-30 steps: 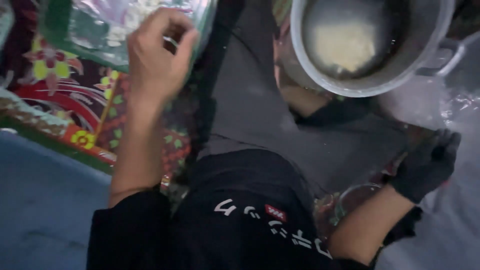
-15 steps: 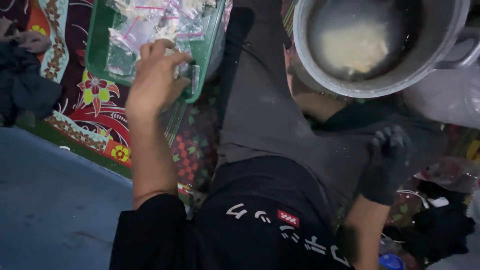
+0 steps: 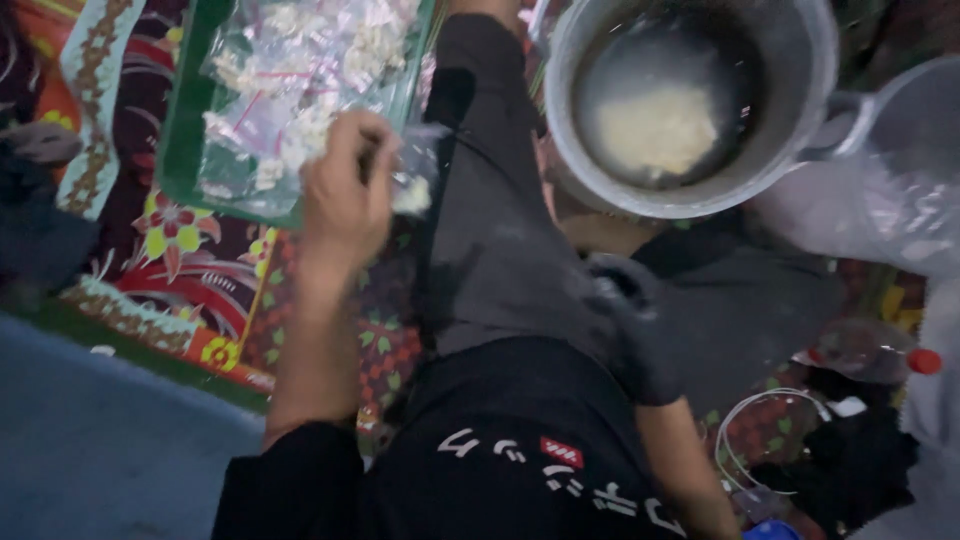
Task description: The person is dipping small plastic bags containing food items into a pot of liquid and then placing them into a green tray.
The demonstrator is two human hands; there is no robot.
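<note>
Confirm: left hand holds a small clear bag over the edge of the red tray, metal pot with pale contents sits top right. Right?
Not quite. The tray is green, not red, as the head view shows. The rest stands: the left hand holds a small clear bag at the tray's edge, and the metal pot with pale contents sits top right.

- A home floor used for food packing: the person sits on a patterned mat (image 3: 190,290).
- A metal pot (image 3: 690,110) holds pale food.
- A green tray (image 3: 185,150) holds small filled bags (image 3: 300,90).
</note>
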